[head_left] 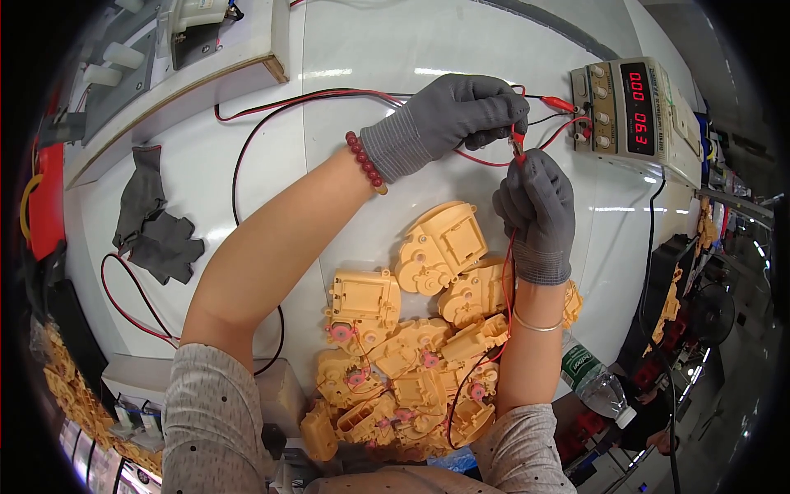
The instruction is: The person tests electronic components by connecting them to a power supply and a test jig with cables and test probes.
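Note:
Both my hands wear grey knit gloves and meet in front of the power supply. My left hand [485, 111] is closed in a pinch on a red alligator clip [518, 137]. Just below it, my right hand [539, 202] has its fingertips closed on the end of a red wire [511, 288], touching the clip's metal jaws. The exact contact is partly hidden by the fingers. From the right hand, the wire hangs down beside the forearm, with a black wire lower down, toward a pile of yellow plastic gear housings [440, 247].
A bench power supply [613, 111] with a lit red display stands at the far right, a second red clip [558, 104] at its terminals. A spare grey glove [152, 218] lies left, below a wooden-edged fixture [189, 115]. A plastic bottle [592, 379] lies right of my forearm.

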